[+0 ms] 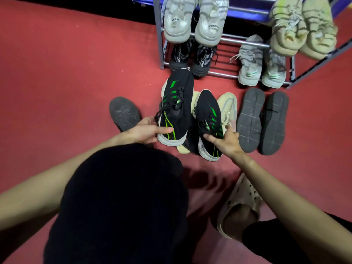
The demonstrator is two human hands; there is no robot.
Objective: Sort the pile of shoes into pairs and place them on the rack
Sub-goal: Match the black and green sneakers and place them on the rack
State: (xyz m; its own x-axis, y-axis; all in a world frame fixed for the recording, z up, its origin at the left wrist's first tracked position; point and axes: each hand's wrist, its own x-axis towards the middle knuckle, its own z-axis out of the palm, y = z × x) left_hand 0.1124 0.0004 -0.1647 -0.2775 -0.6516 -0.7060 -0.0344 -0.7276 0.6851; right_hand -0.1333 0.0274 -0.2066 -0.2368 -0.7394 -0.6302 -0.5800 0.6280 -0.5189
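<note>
Two black sneakers with green stripes point toward the rack. My left hand (146,130) grips the left black-green sneaker (177,103) at its heel side. My right hand (226,140) holds the right black-green sneaker (208,119) near its heel. Both shoes hover over cream sneakers (227,105) lying on the red carpet. The metal rack (245,42) stands just beyond, with a white pair (196,18) and a cream pair (302,29) on its upper shelf. Below sit a black pair (190,58) and a grey pair (261,67).
Two dark grey shoes (262,121) lie sole-up on the carpet to the right. Another dark shoe (123,113) lies sole-up at left. My knee in black fabric fills the lower centre. A foot in a cream clog (240,202) rests at lower right.
</note>
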